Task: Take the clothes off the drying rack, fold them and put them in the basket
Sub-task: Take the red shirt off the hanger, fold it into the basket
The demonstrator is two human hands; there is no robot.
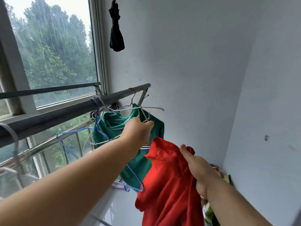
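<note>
A green garment hangs on a hanger from the dark rack bar near the wall. My left hand reaches up in front of the green garment, fingers closed on the hook of a white wire hanger. My right hand grips a red garment that droops below it, off the rack. Blue wire hangers hang from the bar beside the green garment. No basket is in view.
A second rack bar runs along the window. A steel railing lies below. A folded black umbrella hangs high on the white wall. Colourful items sit in the far corner.
</note>
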